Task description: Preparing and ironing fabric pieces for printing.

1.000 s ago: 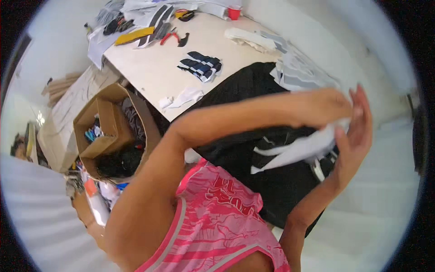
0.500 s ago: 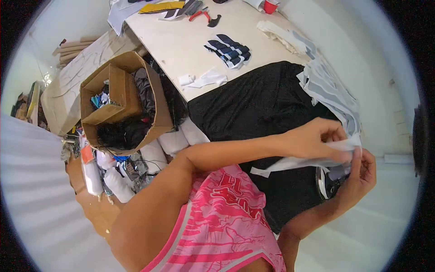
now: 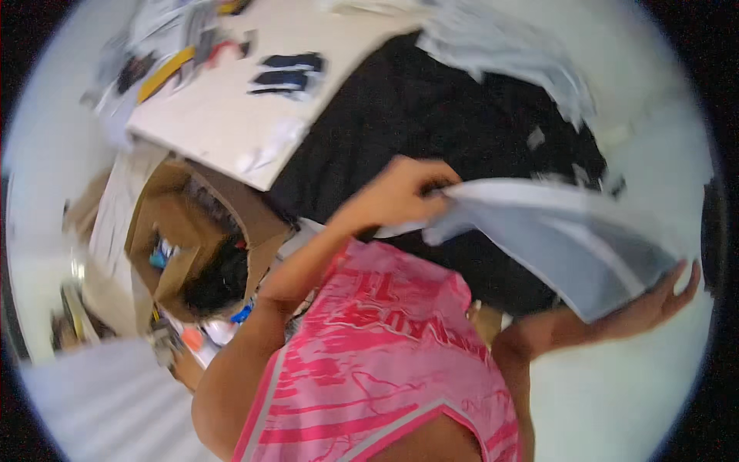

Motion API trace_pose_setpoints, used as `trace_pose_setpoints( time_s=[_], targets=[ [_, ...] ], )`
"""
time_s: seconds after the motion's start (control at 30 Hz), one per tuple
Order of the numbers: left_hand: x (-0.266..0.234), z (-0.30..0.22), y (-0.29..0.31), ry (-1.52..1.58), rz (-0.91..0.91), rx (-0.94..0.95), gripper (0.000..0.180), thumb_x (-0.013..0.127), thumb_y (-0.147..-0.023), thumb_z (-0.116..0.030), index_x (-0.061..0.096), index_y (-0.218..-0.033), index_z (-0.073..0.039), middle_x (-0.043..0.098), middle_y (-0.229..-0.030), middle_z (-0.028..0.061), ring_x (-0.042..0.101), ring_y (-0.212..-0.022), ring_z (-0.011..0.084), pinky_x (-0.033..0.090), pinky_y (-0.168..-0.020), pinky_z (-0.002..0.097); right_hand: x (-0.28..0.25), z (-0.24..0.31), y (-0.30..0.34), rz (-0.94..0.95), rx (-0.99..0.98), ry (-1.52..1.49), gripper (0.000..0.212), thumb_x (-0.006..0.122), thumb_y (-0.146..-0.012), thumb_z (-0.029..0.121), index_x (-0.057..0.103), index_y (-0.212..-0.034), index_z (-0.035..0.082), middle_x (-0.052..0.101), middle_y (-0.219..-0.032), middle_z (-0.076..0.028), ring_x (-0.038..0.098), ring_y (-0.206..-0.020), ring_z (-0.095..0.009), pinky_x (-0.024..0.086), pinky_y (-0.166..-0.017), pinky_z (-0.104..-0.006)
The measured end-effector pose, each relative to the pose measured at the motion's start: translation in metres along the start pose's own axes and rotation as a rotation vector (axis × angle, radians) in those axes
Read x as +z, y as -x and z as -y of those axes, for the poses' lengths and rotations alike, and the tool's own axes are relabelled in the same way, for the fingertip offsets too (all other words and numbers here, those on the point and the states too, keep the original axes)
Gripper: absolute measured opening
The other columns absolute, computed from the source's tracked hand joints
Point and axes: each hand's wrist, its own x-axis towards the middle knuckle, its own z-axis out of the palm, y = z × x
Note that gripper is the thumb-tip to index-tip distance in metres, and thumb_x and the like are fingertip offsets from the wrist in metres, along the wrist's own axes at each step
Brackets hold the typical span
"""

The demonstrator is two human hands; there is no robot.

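A grey-and-white fabric piece (image 3: 581, 246) stretches between my hands above the black cloth. My left hand (image 3: 412, 192) is closed on its left end, thumb and fingers pinching the edge. On the far right, my right hand (image 3: 654, 308) is at the opposite end, its fingertips at the corner; the exact grip is blurred and partly hidden behind the fabric. Beneath lies the large black cloth (image 3: 431, 115), spread over the table edge and down in front of me. Beyond it rests a pile of similar grey-and-white fabric pieces (image 3: 508, 54).
The pale table (image 3: 223, 85) carries folded dark-blue-and-white pieces (image 3: 289, 75) and small white scraps (image 3: 269, 146). Red-handled pliers (image 3: 223, 52) lie near a yellow strip (image 3: 165, 75). An open cardboard box (image 3: 254, 223) with dark cloth inside stands at left.
My hands have moved apart, and the fabric piece, bunched between them before, is now spread out. The view has turned, so the table and box sit further left.
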Motion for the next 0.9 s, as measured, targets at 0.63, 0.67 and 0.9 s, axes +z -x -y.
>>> trace_pose_setpoints(
  time_s=[0.63, 0.67, 0.9],
  targets=[
    [-0.022, 0.177, -0.097, -0.084, 0.568, -0.473, 0.032, 0.076, -0.092, -0.02, 0.071, -0.115, 0.001, 0.072, -0.085, 0.007, 0.062, -0.075, 0.0114, 0.051, -0.069, 0.0288, -0.071, -0.358, 0.074, 0.445, 0.086, 0.621, 0.014, 0.064, -0.096, 0.003, 0.073, -0.106, 0.005, 0.073, -0.101, -0.015, 0.071, -0.088, -0.031, 0.053, -0.08, -0.0357],
    [-0.02, 0.174, -0.097, -0.087, 0.569, -0.476, 0.032, 0.076, -0.092, -0.02, 0.071, -0.115, 0.001, 0.072, -0.085, 0.007, 0.062, -0.075, 0.0114, 0.051, -0.069, 0.0288, -0.073, -0.358, 0.075, 0.446, 0.022, 0.643, 0.014, 0.064, -0.095, 0.003, 0.073, -0.106, 0.006, 0.072, -0.1, -0.016, 0.07, -0.09, -0.036, 0.054, -0.081, -0.0371],
    [-0.019, 0.14, -0.087, -0.019, 0.392, -0.639, 0.041, 0.081, -0.086, -0.016, 0.068, -0.121, 0.001, 0.074, -0.089, 0.0123, 0.066, -0.077, 0.0121, 0.054, -0.066, 0.0277, -0.078, -0.371, 0.061, 0.415, -0.054, 0.678, 0.013, 0.065, -0.096, 0.008, 0.074, -0.105, 0.006, 0.072, -0.101, -0.015, 0.071, -0.092, -0.034, 0.056, -0.081, -0.0407]
  ],
)
